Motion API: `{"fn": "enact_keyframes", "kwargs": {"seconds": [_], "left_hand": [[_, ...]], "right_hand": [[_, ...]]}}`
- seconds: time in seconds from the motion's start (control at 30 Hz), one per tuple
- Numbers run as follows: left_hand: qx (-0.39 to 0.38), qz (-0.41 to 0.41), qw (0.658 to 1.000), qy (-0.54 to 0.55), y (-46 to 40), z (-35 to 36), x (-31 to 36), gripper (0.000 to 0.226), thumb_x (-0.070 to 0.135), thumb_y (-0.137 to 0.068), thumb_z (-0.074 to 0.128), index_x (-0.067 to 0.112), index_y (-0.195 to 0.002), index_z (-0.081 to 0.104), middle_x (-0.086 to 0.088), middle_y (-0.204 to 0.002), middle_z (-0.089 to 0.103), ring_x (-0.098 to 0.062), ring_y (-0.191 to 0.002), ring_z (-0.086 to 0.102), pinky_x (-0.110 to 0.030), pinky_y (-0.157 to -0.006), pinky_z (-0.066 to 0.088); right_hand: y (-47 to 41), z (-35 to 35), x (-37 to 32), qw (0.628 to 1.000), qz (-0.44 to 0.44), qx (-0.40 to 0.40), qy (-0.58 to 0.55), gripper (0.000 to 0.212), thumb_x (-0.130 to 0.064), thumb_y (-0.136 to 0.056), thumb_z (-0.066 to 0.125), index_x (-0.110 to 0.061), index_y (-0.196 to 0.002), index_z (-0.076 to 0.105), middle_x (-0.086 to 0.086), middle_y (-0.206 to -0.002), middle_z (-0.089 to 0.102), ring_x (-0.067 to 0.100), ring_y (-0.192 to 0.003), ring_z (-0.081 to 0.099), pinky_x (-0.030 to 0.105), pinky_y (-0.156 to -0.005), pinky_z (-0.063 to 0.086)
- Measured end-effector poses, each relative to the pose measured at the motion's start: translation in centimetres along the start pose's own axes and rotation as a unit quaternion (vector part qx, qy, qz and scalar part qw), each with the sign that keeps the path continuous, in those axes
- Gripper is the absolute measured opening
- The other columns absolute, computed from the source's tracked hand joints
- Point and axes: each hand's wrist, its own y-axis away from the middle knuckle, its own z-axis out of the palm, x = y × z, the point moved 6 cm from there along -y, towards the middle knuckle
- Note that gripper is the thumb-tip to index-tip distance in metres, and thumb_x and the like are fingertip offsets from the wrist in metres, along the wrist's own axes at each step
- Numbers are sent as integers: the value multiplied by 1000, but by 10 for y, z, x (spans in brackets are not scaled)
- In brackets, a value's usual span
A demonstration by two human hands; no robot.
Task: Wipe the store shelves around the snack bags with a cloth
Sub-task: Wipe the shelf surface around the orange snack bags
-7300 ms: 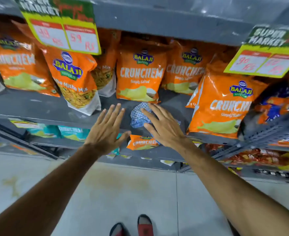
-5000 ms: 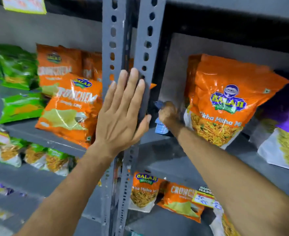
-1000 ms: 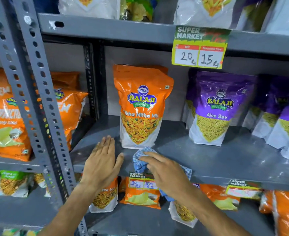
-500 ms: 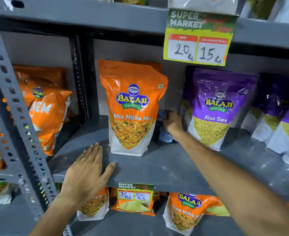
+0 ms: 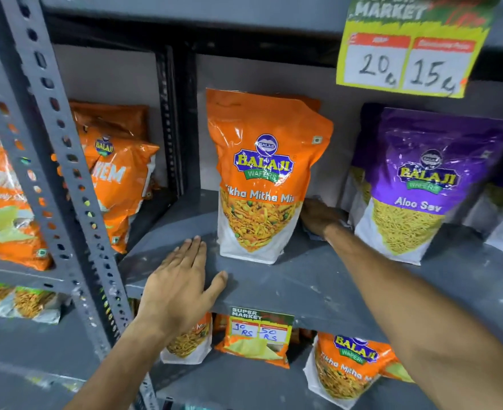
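Observation:
An orange Tikha Mitha Mix bag [image 5: 259, 179] stands upright on the grey shelf [image 5: 318, 285]. A purple Aloo Sev bag [image 5: 416, 187] stands to its right. My right hand [image 5: 318, 216] reaches deep into the gap between the two bags and presses a blue checked cloth [image 5: 313, 235] on the shelf; only slivers of the cloth show around the hand. My left hand [image 5: 182, 282] lies flat, fingers apart, on the shelf's front edge, left of the orange bag.
A perforated grey upright [image 5: 57, 173] stands at left, with orange Crunchem bags [image 5: 120, 184] behind it. A yellow price tag [image 5: 407, 51] hangs from the shelf above. More snack bags [image 5: 345, 374] and a small price tag [image 5: 259, 327] sit on the shelf below.
My right hand has stayed deep between the orange and purple bags with the cloth. The view has come closer to the shelf. My left hand stays flat on the front edge.

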Motion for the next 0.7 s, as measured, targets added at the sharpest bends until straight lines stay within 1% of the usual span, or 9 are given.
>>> {"fn": "enact_keyframes", "kwargs": {"seconds": [0.03,0.1,0.17,0.27,0.37,0.47,0.53,0.6,0.7], "left_hand": [[-4,0,1000,2,0,0,0,100,75,-91,2,11,-166,19,-7,-175,17,-17,-161,14,-31,-128,6],[-13,-1,1000,1,1,-1,1,105,76,-88,-2,10,-166,19,-8,-175,17,-18,-162,14,-32,-129,7],[-22,-2,1000,0,2,-1,2,107,77,-86,-4,9,-165,20,-8,-175,17,-19,-162,14,-33,-130,7],[-28,-6,1000,5,3,-2,1,108,78,-86,-3,9,-165,21,-9,-174,18,-20,-161,16,-35,-131,9],[-36,-3,999,3,3,0,0,108,78,-86,-2,7,-165,21,-10,-174,19,-20,-161,16,-35,-130,9],[-33,-3,999,12,4,0,0,106,78,-89,3,6,-164,23,-11,-173,21,-21,-161,17,-35,-130,10],[-31,-2,999,12,4,0,1,99,76,-96,11,5,-164,23,-11,-173,21,-22,-161,16,-35,-130,9],[-34,-1,999,4,3,-1,2,94,73,-100,14,5,-164,21,-11,-174,19,-21,-161,15,-34,-129,8],[-35,-2,999,-1,3,-2,3,92,72,-101,15,6,-165,20,-11,-174,18,-21,-162,15,-34,-129,9]], "right_hand": [[10,-1,-6,1000,-7,1,7,36,-28,-105,37,-29,-130,64,10,-137,64,34,-121,61,36,-92,45],[30,1,-14,999,-29,1,13,36,-17,-103,39,-25,-126,65,11,-133,67,36,-118,63,34,-84,45],[50,4,-12,999,-41,5,-4,38,-13,-95,43,-33,-116,68,6,-126,71,33,-111,67,36,-82,52],[92,-4,-16,999,-48,17,-13,54,-16,-91,45,-49,-132,58,-2,-136,65,31,-116,65,40,-88,55],[125,-7,-14,997,-73,25,8,45,-11,-98,46,-30,-135,60,8,-138,63,34,-124,59,41,-94,50],[151,-2,1,994,-106,6,-5,40,-9,-101,48,-24,-136,60,-2,-143,60,22,-133,53,36,-105,43],[171,-4,3,986,-157,-18,-53,42,-5,-100,50,-29,-130,65,-11,-140,62,11,-133,54,32,-109,42],[186,-15,3,970,-172,-52,-164,44,0,-99,51,-30,-124,69,-15,-132,66,-2,-128,55,18,-108,40],[180,-36,14,963,-114,23,-242,43,-2,-101,51,-34,-125,67,-11,-125,68,0,-119,60,18,-99,41]]}}
